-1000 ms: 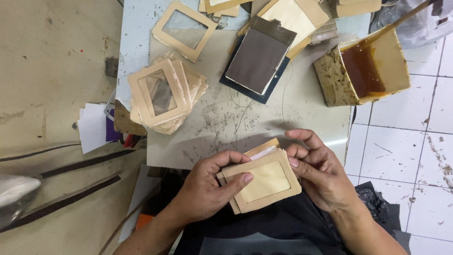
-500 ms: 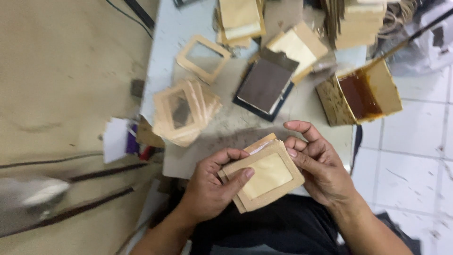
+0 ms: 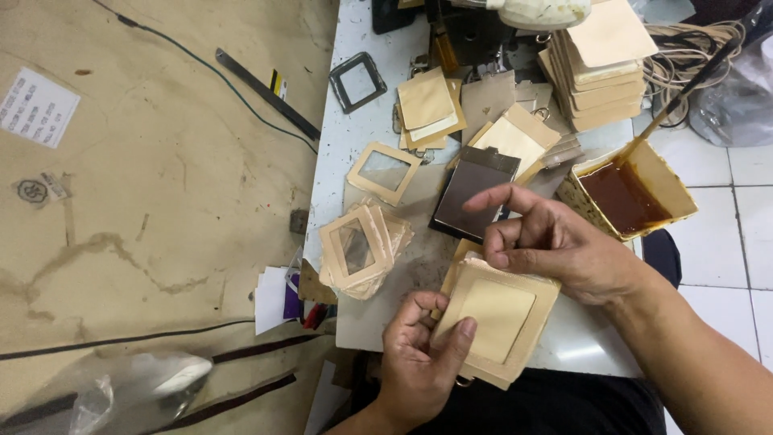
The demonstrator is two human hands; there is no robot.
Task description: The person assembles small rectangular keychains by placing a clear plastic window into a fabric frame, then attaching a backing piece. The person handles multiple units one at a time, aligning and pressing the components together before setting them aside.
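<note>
My left hand (image 3: pixel 420 357) grips a tan leather frame piece (image 3: pixel 498 321) by its lower left corner, thumb pressed on its front face. The piece has a paler square panel in its middle. My right hand (image 3: pixel 555 246) hovers at its upper edge with the index finger stretched out to the left, fingertips close to the top corner. Both hands are at the near edge of the white table (image 3: pixel 346 145).
A pile of windowed tan frames (image 3: pixel 358 250) lies left of my hands. A dark rectangular plate (image 3: pixel 472 193) lies ahead, with a box of brown glue (image 3: pixel 624 196) and a brush at right. Stacks of tan pieces (image 3: pixel 600 68) fill the far table. Cardboard (image 3: pixel 145 201) covers the floor at left.
The view has tilted up and shows more of the far table. My right hand has lifted off the piece's right edge and its index finger now points left.
</note>
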